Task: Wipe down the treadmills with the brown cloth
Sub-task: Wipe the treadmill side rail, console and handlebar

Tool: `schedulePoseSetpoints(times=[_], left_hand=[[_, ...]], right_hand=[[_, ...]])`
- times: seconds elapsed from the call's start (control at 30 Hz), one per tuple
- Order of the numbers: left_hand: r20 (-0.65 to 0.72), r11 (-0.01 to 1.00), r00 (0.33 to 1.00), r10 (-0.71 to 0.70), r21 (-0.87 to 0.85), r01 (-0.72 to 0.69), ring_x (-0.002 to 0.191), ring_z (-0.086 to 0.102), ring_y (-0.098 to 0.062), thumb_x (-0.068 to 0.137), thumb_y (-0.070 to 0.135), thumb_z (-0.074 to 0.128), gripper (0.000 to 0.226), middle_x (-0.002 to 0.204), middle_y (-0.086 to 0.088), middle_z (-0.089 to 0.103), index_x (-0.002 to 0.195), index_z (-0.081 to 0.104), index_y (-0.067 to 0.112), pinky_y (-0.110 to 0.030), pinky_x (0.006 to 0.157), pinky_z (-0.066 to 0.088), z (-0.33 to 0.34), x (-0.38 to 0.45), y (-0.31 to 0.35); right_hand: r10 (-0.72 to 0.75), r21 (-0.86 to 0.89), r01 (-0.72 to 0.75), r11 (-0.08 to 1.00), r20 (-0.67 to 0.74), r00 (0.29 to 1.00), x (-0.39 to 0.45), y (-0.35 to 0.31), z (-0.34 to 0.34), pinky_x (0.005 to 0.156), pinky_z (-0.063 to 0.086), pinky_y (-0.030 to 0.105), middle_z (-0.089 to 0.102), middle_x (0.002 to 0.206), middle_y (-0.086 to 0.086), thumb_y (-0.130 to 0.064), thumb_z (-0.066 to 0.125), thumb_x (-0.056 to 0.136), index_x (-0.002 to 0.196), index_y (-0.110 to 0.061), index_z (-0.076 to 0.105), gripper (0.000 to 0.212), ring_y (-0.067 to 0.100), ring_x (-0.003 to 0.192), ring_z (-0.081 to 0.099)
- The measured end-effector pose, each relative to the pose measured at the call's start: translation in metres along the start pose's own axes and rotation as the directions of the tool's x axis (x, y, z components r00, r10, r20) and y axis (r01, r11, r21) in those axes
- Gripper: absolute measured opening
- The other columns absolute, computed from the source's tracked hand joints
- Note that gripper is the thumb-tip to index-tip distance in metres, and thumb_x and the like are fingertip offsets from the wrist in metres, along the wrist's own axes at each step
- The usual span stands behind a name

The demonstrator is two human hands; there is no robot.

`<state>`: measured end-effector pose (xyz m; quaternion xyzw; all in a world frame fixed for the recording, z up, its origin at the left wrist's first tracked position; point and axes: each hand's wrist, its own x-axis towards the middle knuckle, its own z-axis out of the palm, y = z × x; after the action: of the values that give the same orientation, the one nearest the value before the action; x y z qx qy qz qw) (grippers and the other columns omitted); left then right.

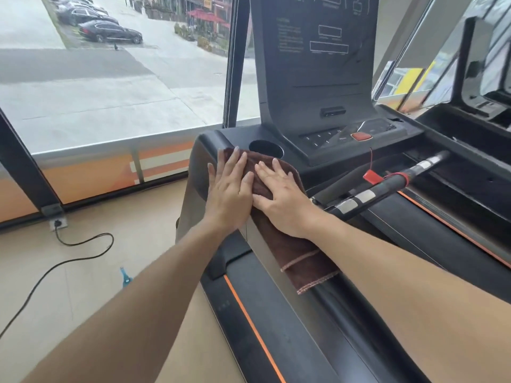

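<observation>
A black treadmill (318, 111) with orange trim fills the right half of the view. The brown cloth (301, 258) is draped over its left console arm, its stitched end hanging down toward the side rail. My left hand (231, 190) lies flat on the cloth's upper left part, fingers spread. My right hand (282, 199) presses flat on the cloth just beside it, thumb touching the left hand. Neither hand grips the cloth; both palms rest on top of it.
A round cup holder (266, 149) sits just beyond the cloth. A red stop button (361, 136) and a red safety clip (372, 178) on a cord lie right of it. A black power cable (72, 255) runs across the floor from a socket. A second treadmill (470, 123) stands at right.
</observation>
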<state>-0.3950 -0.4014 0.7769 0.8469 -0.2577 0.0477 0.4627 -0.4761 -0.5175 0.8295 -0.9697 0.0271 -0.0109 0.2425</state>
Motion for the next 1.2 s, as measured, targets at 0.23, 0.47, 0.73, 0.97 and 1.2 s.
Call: schedulePoseSetpoints(times=[0.23,0.47,0.73,0.97,1.2], left_hand=[[0.048,0.989,0.994,0.094,0.112,-0.099,0.156,-0.003,-0.007,0.102,0.034,0.023,0.057,0.165,0.008,0.03,0.154,0.041,0.019,-0.033,0.123,-0.018,0.0,0.003,0.012],[-0.17,0.977,0.985,0.018,-0.205,-0.053,0.156,0.008,-0.005,0.104,0.033,0.039,0.052,0.164,0.012,0.029,0.155,0.039,0.023,-0.038,0.128,0.003,0.027,-0.093,0.034],[0.234,0.28,0.772,-0.591,-0.838,0.469,0.108,0.071,-0.016,0.065,0.05,0.09,0.076,0.117,0.0,0.074,0.127,0.058,0.021,-0.044,0.101,0.054,0.03,-0.146,0.073],[0.165,0.383,0.836,-0.523,-0.831,0.404,0.094,0.076,-0.022,0.093,0.01,0.067,0.015,0.102,-0.007,0.079,0.107,0.067,0.013,-0.035,0.075,0.06,0.014,-0.159,0.102],[0.152,0.424,0.846,-0.511,-0.812,0.402,0.088,0.077,-0.02,0.094,0.015,0.069,0.013,0.101,-0.005,0.079,0.106,0.066,0.014,-0.038,0.086,0.06,0.017,-0.185,0.113]], right_hand=[[0.096,0.038,-0.097,0.995,0.023,0.995,-0.018,0.001,-0.003,0.128,-0.005,0.04,0.004,0.172,-0.009,-0.037,0.039,0.108,0.164,-0.021,0.014,0.063,0.006,0.155,-0.014],[0.024,0.07,-0.027,0.997,0.045,0.999,-0.088,0.01,-0.009,0.128,0.01,0.032,0.011,0.169,-0.022,-0.042,0.055,0.101,0.162,-0.035,0.02,0.071,-0.005,0.153,0.007],[0.092,0.379,-0.036,0.925,-0.13,0.987,-0.157,0.018,-0.019,0.118,0.032,0.024,0.056,0.144,-0.021,-0.033,0.057,0.103,0.137,-0.036,0.061,0.035,-0.007,0.133,0.046],[0.477,0.394,-0.577,0.715,0.329,0.815,-0.181,0.037,-0.051,0.076,0.054,0.028,0.077,0.1,-0.01,-0.075,0.07,0.076,0.108,-0.028,0.075,0.057,0.009,0.091,0.072],[0.144,0.404,-0.104,0.909,-0.071,0.987,-0.168,0.029,-0.092,0.088,0.061,0.04,0.079,0.09,-0.004,-0.029,0.085,0.082,0.097,-0.018,0.076,0.021,0.013,0.086,0.076]])
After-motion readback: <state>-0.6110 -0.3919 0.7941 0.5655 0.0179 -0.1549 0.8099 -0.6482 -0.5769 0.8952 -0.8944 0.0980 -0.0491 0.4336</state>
